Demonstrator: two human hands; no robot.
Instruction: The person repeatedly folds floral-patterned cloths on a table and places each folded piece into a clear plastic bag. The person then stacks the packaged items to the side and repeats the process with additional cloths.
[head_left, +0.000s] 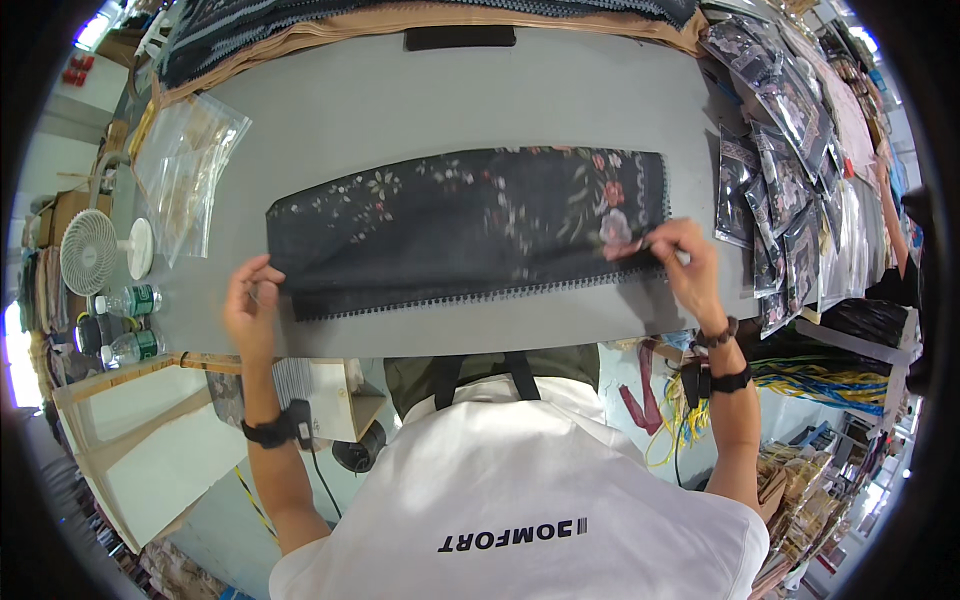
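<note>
A dark floral-print cloth with a scalloped trim lies folded lengthwise across the grey table. My right hand pinches its near right corner between thumb and fingers. At the cloth's left end is my left hand, fingers curled; whether it grips the edge there is unclear, as the hand is slightly blurred.
Stacked dark cloths line the table's far edge beside a black flat object. Clear plastic bags, a white fan and water bottles are at left. Packaged floral cloths pile up at right.
</note>
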